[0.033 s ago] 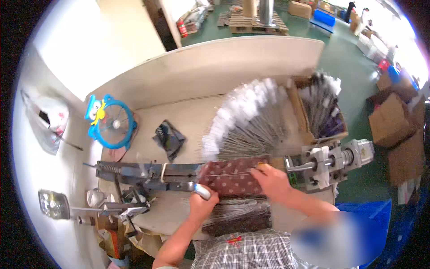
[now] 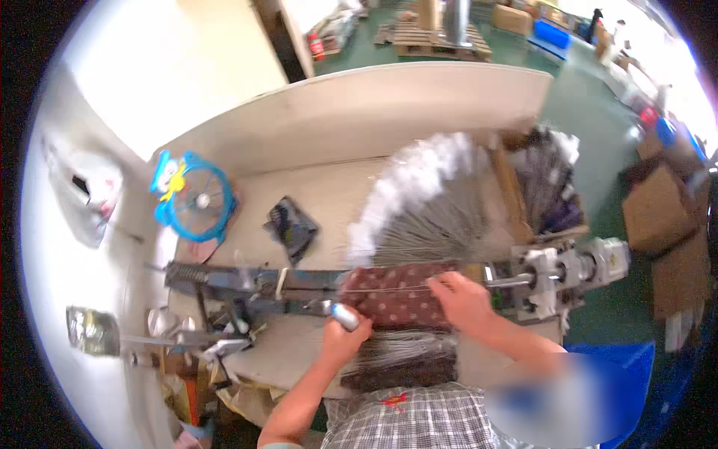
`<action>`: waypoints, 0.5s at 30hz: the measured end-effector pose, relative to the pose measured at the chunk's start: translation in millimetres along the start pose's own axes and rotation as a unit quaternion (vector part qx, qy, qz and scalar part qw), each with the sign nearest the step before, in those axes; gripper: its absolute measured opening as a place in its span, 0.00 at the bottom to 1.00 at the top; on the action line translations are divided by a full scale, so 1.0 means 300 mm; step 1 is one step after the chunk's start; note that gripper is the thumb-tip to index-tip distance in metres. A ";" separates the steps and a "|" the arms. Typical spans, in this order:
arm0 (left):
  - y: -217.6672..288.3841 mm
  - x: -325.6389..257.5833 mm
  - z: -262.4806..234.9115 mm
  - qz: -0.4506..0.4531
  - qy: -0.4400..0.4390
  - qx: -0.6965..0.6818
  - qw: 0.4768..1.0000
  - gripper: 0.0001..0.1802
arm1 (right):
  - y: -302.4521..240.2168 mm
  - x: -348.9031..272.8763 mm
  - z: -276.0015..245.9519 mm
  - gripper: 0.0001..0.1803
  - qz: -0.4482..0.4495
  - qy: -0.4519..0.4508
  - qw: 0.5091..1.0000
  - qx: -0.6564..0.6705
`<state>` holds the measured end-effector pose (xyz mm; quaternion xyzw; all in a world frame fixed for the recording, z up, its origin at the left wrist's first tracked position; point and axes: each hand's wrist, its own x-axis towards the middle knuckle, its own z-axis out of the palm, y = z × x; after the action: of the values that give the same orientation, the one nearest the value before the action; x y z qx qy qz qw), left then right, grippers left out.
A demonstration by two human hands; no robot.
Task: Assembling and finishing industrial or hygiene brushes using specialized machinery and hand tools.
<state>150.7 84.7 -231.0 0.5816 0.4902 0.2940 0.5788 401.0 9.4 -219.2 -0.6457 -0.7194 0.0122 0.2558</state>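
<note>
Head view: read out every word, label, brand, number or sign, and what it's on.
Nothing legible.
Dark plastic packet: any print too blurred.
Yellow mark on the grey end block: too small.
White ends of the fanned wires: too blurred.
White handle at the left hand: no readable marking.

This looks like a workshop or small factory floor: a metal machine with a shaft is mounted at the right end of a long pale surface, where many thin grey strands with white ends lie fanned out. Beyond, a green floor carries a wooden pallet, cardboard boxes and a red fire extinguisher.
</note>
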 end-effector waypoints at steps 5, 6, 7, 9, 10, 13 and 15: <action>-0.067 -0.052 -0.117 0.024 0.066 -0.130 0.989 0.24 | 0.029 -0.023 -0.016 0.16 0.151 0.008 0.985 -0.079; -0.087 -0.080 -0.167 0.026 0.084 -0.130 0.988 0.24 | 0.030 -0.035 -0.022 0.17 0.167 -0.002 0.983 -0.072; -0.112 -0.106 -0.218 -0.034 0.150 -0.174 0.973 0.23 | 0.028 -0.038 -0.029 0.17 0.155 -0.006 0.986 -0.068; -0.176 -0.159 -0.306 -0.113 0.246 -0.254 0.929 0.19 | 0.020 -0.036 -0.046 0.17 0.137 -0.030 0.989 -0.053; -0.189 -0.176 -0.346 -0.113 0.249 -0.258 0.926 0.19 | 0.009 -0.032 -0.049 0.17 0.131 -0.033 0.989 -0.054; -0.218 -0.202 -0.441 -0.134 0.281 -0.310 0.899 0.19 | -0.016 -0.029 -0.048 0.17 0.126 -0.053 0.991 -0.007; -0.228 -0.183 -0.484 -0.157 0.268 -0.401 0.862 0.17 | -0.018 -0.030 -0.048 0.16 0.103 -0.042 0.994 0.018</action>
<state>-16.0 80.3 -261.6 0.1141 0.5509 0.5150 0.6468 401.7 -4.3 -208.0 -0.7106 -0.6586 0.0793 0.2343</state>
